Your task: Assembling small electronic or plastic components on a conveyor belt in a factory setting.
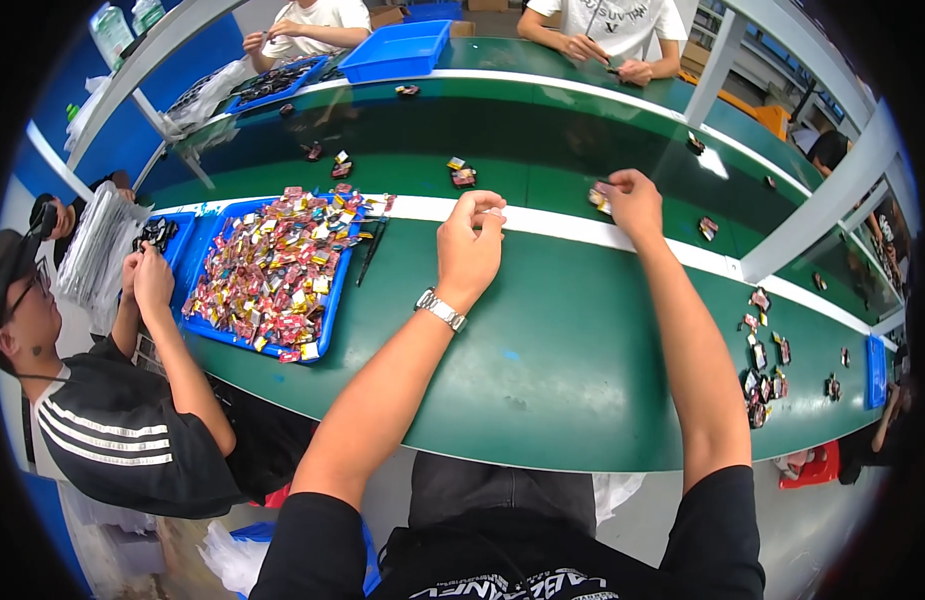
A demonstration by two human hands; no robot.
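Note:
My right hand is over the white rail at the near edge of the green belt. Its thumb and fingers pinch a small electronic part with yellow and dark pieces, mostly covered by the fingertips. My left hand, with a metal watch at the wrist, hovers by the same rail with its fingers curled together. Whatever may be between those fingertips is too small to name. Left of it, a blue tray holds a heap of small red, yellow and silver parts. Black tweezers lie beside the tray.
Small parts lie scattered along the belt. More parts are grouped on the green table at the right. A grey upright post rises at the right. Co-workers sit at the left and across the belt, near another blue tray.

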